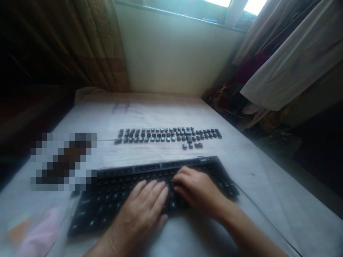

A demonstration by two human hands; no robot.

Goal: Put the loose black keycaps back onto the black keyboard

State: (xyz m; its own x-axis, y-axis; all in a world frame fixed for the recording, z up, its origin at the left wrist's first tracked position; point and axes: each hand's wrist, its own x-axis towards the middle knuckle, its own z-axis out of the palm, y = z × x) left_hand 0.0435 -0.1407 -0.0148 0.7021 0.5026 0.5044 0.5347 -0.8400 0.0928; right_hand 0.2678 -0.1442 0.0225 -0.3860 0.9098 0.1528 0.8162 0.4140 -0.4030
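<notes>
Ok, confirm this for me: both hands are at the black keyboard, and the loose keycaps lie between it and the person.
Not quite: the head view shows the loose keycaps beyond the black keyboard, toward the wall. The left hand and right hand are indeed at the keyboard.

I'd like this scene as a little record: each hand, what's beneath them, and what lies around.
Left hand: fingers extended, over the keyboard
Right hand: fingers curled, over the same keyboard
Beyond the keyboard: small dark keys laid out in rows
Lower right: thin cable
Surface: pale, wrinkled cloth
Unclear: whatever the pixelated patch hides
</notes>
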